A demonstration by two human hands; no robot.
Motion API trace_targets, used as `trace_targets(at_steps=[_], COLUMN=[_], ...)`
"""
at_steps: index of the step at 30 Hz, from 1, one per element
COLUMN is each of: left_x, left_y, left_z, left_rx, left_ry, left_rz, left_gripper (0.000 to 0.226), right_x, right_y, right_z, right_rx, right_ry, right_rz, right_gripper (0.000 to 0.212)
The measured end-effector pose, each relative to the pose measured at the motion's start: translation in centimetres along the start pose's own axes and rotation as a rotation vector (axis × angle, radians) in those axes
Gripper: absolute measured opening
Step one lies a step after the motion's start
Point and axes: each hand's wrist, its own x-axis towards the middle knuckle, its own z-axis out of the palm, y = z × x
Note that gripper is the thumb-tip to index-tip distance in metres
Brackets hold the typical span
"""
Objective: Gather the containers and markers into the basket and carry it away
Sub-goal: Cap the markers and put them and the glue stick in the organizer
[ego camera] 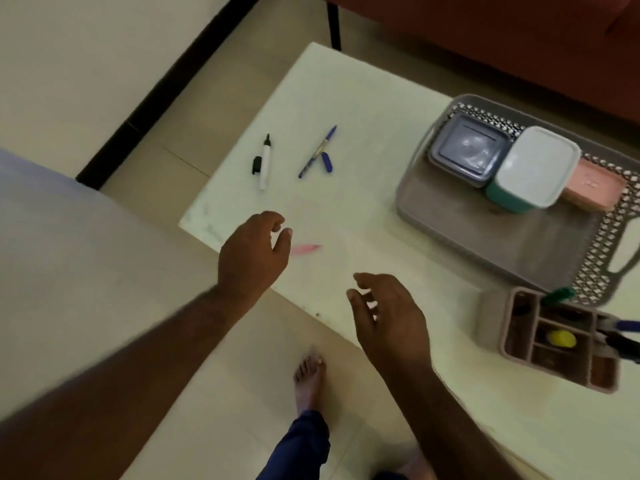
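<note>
Both my hands hang over the near edge of the white bench (pixel 363 140), empty and loosely spread, touching nothing. My left hand (pixel 254 252) has its fingers curled, just beside a blurred pink marker (pixel 304 249) lying on the bench. My right hand (pixel 389 318) is to the right of it, fingers apart, nearer my body. Further out on the bench lie a white marker (pixel 265 162) with its black cap (pixel 256 165) off and touching it, and a blue pen (pixel 317 152) with its blue cap (pixel 327 161) beside it. The grey basket (pixel 485 244) stands at the bench's right side, well apart from my hands; inside it, along its far end, sit a grey container (pixel 467 148), a teal container with a white lid (pixel 535 168) and a pink container (pixel 594 185), side by side and touching. Just beside the basket's near corner is a brown divided organizer (pixel 490 320) with pens poking out of it and something yellow in one compartment. My bare foot (pixel 310 377) is on the tiled floor below.
</note>
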Motion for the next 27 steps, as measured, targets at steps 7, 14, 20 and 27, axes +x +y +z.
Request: trace_targets(at_steps=[7,14,20,27], left_x=[7.7,15.0,18.8,18.6], left_y=[-4.5,-6.7,-5.9,-6.1], left_z=[-0.4,0.4,2.7,2.7], left_rx=[0.068,0.132,0.21,0.122], left_ry=[0.0,-0.169,-0.305,-0.329], left_rz=[-0.101,-0.183,-0.174,-0.28], left_gripper=[0.026,0.05,0.057,0.045], right_x=[8.5,14.5,17.8,18.7], right_y=[-2.2,-5.5,-7.1,-6.7], right_z=[5.5,9.4,12.4,14.1], right_rx=[-0.231,-0.212,-0.074,-0.047], right_ry=[-0.162,-0.258,-0.2,-0.197], right_rz=[-0.117,-0.158,0.051,0.168], right_gripper=[0.029,0.036,0.034,0.045])
